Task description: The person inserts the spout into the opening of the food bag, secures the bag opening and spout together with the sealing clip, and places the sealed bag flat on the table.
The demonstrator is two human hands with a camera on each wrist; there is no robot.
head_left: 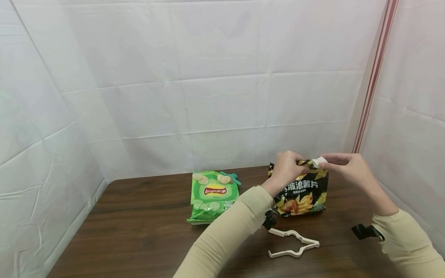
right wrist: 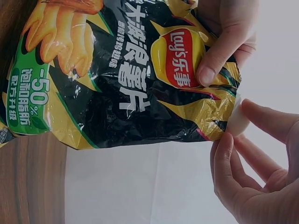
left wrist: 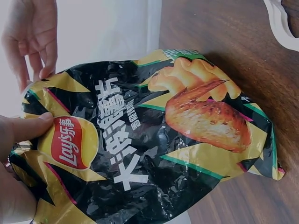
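A black and gold bag of Lay's potato chips [head_left: 300, 197] stands at the back right of the table. My left hand [head_left: 286, 170] pinches its upper edge, with the thumb on the front beside the red logo in the left wrist view. At the bag's top right corner, my right hand [head_left: 352, 170] pinches a small white piece [right wrist: 239, 119] between thumb and fingers. That piece sits right against the bag's edge, and the fingers hide part of it. In front of the bag lies a white V-shaped bag clip [head_left: 314, 244], its two arms spread apart.
To the left, a green Lay's chip bag [head_left: 213, 199] rests on the dark wood table [head_left: 139, 216], with a teal clip [head_left: 234, 178] at its upper right corner. White sheeting [head_left: 215, 104] encloses the back and sides. Black straps [head_left: 365, 231] hang near both sleeves.
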